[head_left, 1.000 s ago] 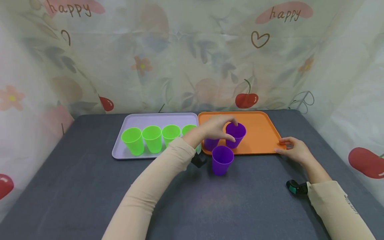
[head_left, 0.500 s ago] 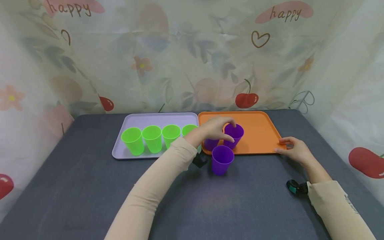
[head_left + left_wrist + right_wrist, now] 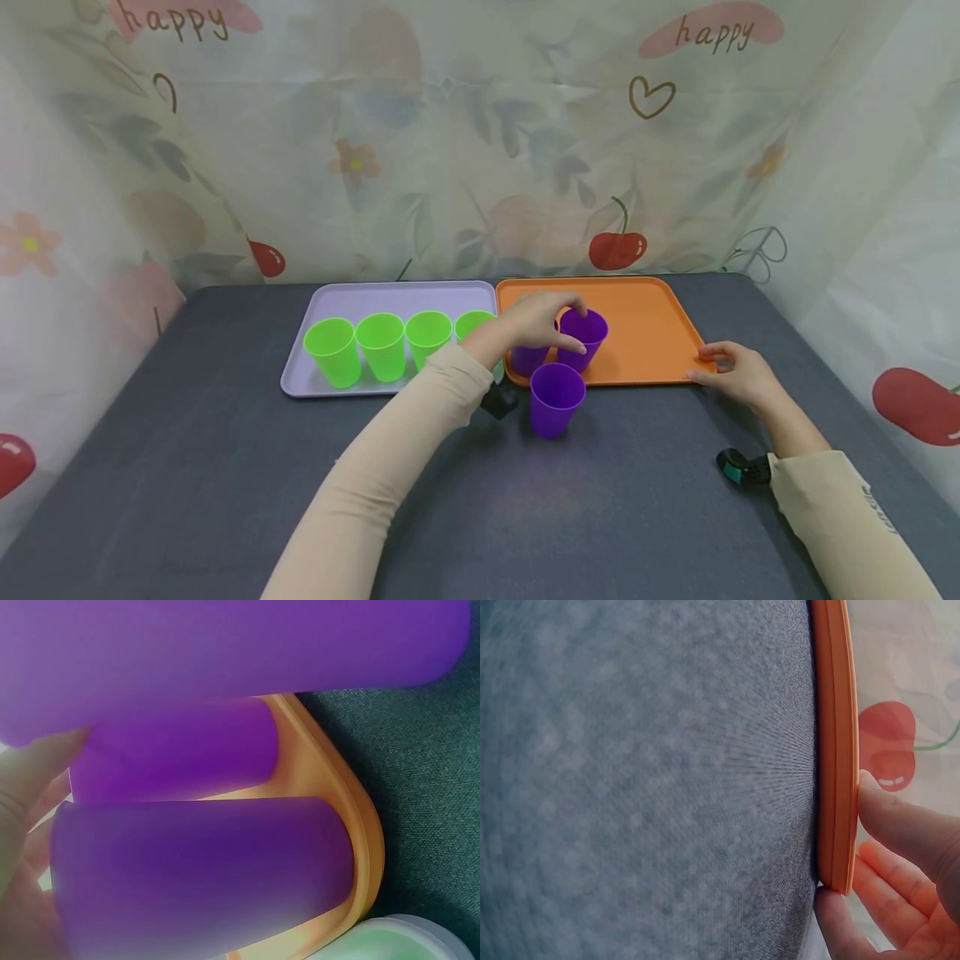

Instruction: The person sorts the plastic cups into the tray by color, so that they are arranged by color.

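Observation:
My left hand (image 3: 534, 320) holds a purple cup (image 3: 587, 335) upright on the left part of the orange tray (image 3: 648, 329), thumb in front and fingers behind. Just left of it a second purple cup (image 3: 528, 360) stands in the tray, partly hidden by the hand. In the left wrist view the thumb (image 3: 34, 769) touches the held cup (image 3: 180, 750). A third purple cup (image 3: 555, 402) stands on the table before the tray's front edge. My right hand (image 3: 738, 377) grips the tray's front right corner, with the thumb (image 3: 904, 817) against the rim.
To the left, a lilac tray (image 3: 405, 288) adjoins the orange one and carries a row of several green cups (image 3: 381, 346). The left forearm covers part of its right end. A patterned curtain (image 3: 450, 167) hangs behind the dark table (image 3: 225, 467).
The left hand and its purple cup have shifted slightly left, closer to the other purple cup in the tray. The right hand and the cup on the table have stayed put.

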Demonstrator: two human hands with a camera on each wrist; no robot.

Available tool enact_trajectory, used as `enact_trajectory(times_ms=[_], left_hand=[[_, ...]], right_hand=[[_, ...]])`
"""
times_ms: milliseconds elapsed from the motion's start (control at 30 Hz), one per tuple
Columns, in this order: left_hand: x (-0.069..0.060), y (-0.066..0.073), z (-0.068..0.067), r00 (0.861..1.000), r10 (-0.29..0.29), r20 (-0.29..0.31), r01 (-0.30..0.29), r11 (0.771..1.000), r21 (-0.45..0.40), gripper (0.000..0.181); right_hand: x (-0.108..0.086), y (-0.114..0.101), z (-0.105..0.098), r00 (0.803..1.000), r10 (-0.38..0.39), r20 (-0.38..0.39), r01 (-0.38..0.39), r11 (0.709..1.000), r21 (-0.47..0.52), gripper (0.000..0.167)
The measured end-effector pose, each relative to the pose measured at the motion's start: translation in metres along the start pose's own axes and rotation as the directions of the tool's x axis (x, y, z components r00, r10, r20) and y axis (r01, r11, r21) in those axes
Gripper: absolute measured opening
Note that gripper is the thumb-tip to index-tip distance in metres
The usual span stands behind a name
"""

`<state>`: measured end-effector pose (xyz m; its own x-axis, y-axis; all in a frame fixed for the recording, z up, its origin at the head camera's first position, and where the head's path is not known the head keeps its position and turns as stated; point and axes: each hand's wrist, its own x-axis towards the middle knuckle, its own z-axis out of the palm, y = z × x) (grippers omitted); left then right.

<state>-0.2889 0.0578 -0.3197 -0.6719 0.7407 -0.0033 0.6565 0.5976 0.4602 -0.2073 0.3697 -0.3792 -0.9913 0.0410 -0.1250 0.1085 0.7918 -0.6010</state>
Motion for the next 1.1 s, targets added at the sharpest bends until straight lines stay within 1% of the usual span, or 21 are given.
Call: enact_trajectory(times_ms=[367,567,733,967,1100], left_hand=[[0.001,0.0,0.001,1.0,-0.006,0.0,0.006,1.0,-0.012,0.057],[0.001,0.0,0.001,1.0,-0.01,-0.002,0.01,1.0,-0.012,0.06],[-0.002,0.001,-0.002,1.0,-0.017,-0.011,0.016,0.998,-0.06,0.063],[-0.01,-0.004,-0.007,0.997,0.043,-0.067,-0.05,0.993,-0.106,0.058],[-0.018,-0.006,-0.009,0.994,0.058,-0.097,-0.07,0.99,-0.126,0.055]], right_hand=[[0.0,-0.001,0.0,1.0,-0.006,0.004,0.006,1.0,0.001,0.064],[0.001,0.0,-0.001,1.0,0.001,0.004,-0.001,1.0,0.003,0.067],[0.001,0.001,0.0,1.0,0.004,0.001,-0.004,1.0,0.006,0.067],[0.0,-0.001,-0.001,1.0,0.001,0.009,-0.001,1.0,0.004,0.068],[0.0,-0.001,-0.001,1.0,0.001,0.011,-0.001,1.0,0.002,0.068]])
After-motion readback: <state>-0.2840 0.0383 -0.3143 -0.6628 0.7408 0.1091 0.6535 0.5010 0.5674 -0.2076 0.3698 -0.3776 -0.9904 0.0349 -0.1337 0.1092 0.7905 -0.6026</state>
